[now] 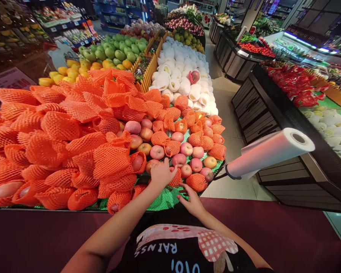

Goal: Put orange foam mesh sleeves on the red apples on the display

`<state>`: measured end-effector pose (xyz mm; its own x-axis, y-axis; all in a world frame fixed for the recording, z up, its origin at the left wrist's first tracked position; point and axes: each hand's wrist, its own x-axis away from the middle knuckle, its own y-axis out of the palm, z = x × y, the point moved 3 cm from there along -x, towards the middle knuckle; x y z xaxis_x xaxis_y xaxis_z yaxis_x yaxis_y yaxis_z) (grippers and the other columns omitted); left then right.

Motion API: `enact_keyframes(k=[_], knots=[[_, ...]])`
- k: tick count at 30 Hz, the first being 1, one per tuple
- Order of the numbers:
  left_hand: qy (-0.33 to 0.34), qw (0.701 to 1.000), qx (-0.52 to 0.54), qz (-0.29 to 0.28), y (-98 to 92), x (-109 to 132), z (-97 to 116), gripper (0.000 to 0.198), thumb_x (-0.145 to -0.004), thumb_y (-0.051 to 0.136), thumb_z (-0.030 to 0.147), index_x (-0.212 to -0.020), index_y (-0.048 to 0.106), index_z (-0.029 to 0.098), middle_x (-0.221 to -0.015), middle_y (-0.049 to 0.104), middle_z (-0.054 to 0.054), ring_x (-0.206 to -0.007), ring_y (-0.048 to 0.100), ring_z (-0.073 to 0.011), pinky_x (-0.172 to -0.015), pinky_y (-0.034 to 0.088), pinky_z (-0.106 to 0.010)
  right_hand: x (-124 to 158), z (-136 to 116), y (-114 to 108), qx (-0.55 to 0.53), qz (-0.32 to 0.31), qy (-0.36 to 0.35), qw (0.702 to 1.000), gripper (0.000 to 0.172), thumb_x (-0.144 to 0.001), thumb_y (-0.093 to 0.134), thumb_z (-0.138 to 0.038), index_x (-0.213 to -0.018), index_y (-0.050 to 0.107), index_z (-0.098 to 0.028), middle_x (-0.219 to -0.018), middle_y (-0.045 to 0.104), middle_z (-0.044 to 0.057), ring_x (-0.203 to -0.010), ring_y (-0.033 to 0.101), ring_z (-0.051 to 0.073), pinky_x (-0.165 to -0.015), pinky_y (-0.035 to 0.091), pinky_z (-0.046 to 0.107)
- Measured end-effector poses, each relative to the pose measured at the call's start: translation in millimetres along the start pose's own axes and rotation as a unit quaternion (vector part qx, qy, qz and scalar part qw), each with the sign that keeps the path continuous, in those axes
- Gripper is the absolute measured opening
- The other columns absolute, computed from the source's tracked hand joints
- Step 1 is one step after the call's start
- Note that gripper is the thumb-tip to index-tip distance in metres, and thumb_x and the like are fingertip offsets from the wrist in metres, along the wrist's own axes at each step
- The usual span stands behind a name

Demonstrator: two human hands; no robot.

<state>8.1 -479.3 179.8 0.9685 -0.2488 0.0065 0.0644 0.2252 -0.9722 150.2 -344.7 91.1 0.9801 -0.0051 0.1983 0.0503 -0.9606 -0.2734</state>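
Over the front of the apple display, my left hand [162, 174] reaches among bare red apples, its thumb and fingers apart. Its thumb lies at an apple in an orange foam net [176, 179]; whether it presses on it I cannot tell. Just below that netted apple is my right hand [192, 201], with fingers spread over the green mesh liner [163, 201]. Another netted apple [197, 182] sits to the right of it. Near my left fingertips are a bare apple [179, 160] and a second bare apple [157, 152].
Orange-netted fruit [57, 140] is heaped on the left. White-netted fruit [174, 72], green apples [118, 47] and yellow fruit [69, 71] lie behind. A plastic bag roll [269, 153] juts out at the right corner, before a dark produce stand [261, 113].
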Motion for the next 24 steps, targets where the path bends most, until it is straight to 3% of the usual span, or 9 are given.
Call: enact_keyframes(k=[4,7,9,13,16,18,21,22,24], knots=[[0.036,0.986,0.14,0.082,-30.7,-67,0,0.038,-0.092,0.052,0.036,-0.115,0.066,0.009,-0.109,0.07,-0.022,-0.111,0.065,-0.0388,-0.101,0.046,-0.052,-5,-1,2,0.019,-0.008,-0.016,1.0,0.049,-0.089,0.064,-0.035,-0.135,0.057,-0.02,-0.134,0.065,0.012,-0.108,0.068,0.025,-0.097,0.054,0.047],[0.045,0.975,0.198,0.085,-27.7,-129,2,0.041,-0.088,0.062,0.032,-0.126,0.065,0.017,-0.143,0.056,-0.017,-0.138,0.049,-0.0328,-0.118,0.036,-0.044,-4,0,-1,0.02,0.006,-0.02,1.0,0.049,-0.089,0.064,-0.035,-0.135,0.058,-0.022,-0.133,0.066,0.011,-0.108,0.067,0.025,-0.095,0.054,0.046],[0.021,0.968,0.239,0.073,-18.9,-166,3,0.041,-0.086,0.066,0.034,-0.125,0.068,0.02,-0.155,0.045,-0.017,-0.147,0.039,-0.0368,-0.119,0.035,-0.048,-3,0,-5,0.012,0.014,-0.014,1.0,0.048,-0.089,0.063,-0.034,-0.135,0.059,-0.023,-0.131,0.067,0.01,-0.104,0.066,0.024,-0.091,0.055,0.044],[-0.003,0.949,0.31,0.066,-12.8,-204,11,0.034,-0.08,0.069,0.028,-0.111,0.071,0.014,-0.134,0.063,-0.022,-0.132,0.055,-0.0392,-0.113,0.041,-0.054,1,-4,-13,0.001,0.037,-0.007,0.999,0.046,-0.088,0.063,-0.032,-0.133,0.061,-0.023,-0.127,0.068,0.009,-0.101,0.067,0.023,-0.09,0.055,0.042],[0.028,0.924,0.362,0.116,-28.2,-183,20,0.027,-0.087,0.059,0.026,-0.11,0.067,0.015,-0.124,0.068,-0.017,-0.122,0.062,-0.0286,-0.112,0.044,-0.045,1,-10,-17,-0.027,0.064,-0.01,0.998,0.039,-0.091,0.062,-0.038,-0.127,0.065,-0.023,-0.12,0.071,0.009,-0.098,0.068,0.022,-0.088,0.055,0.04],[0.074,0.905,0.392,0.149,-41.4,-146,27,0.024,-0.091,0.053,0.029,-0.109,0.065,0.018,-0.123,0.068,-0.011,-0.12,0.062,-0.022,-0.112,0.044,-0.038,0,-12,-19,-0.079,0.084,-0.004,0.993,0.037,-0.094,0.061,-0.048,-0.12,0.067,-0.023,-0.114,0.073,0.009,-0.095,0.069,0.022,-0.087,0.055,0.038],[0.137,0.884,0.423,0.143,-50.7,-74,29,0.025,-0.088,0.056,0.032,-0.11,0.061,0.019,-0.114,0.069,-0.009,-0.11,0.065,-0.0199,-0.103,0.05,-0.035,-3,-12,-18,-0.184,0.078,0.0,0.98,0.051,-0.095,0.051,-0.065,-0.122,0.064,-0.023,-0.113,0.074,0.01,-0.088,0.072,0.022,-0.083,0.056,0.037],[0.162,0.867,0.458,0.109,-49.4,-50,28,0.035,-0.085,0.058,0.03,-0.118,0.056,0.019,-0.112,0.069,-0.009,-0.105,0.066,-0.0201,-0.099,0.052,-0.036,-4,-10,-17,-0.202,0.071,-0.003,0.977,0.057,-0.095,0.045,-0.07,-0.126,0.061,-0.024,-0.112,0.074,0.01,-0.086,0.072,0.022,-0.08,0.057,0.037],[0.212,0.846,0.489,-0.023,-39.6,-9,23,0.044,-0.083,0.059,0.028,-0.126,0.05,0.02,-0.102,0.069,-0.007,-0.092,0.067,-0.0196,-0.09,0.055,-0.036,-4,-6,-14,-0.195,0.075,-0.013,0.978,0.066,-0.095,0.033,-0.078,-0.121,0.061,-0.024,-0.107,0.074,0.01,-0.084,0.072,0.022,-0.079,0.057,0.039]])
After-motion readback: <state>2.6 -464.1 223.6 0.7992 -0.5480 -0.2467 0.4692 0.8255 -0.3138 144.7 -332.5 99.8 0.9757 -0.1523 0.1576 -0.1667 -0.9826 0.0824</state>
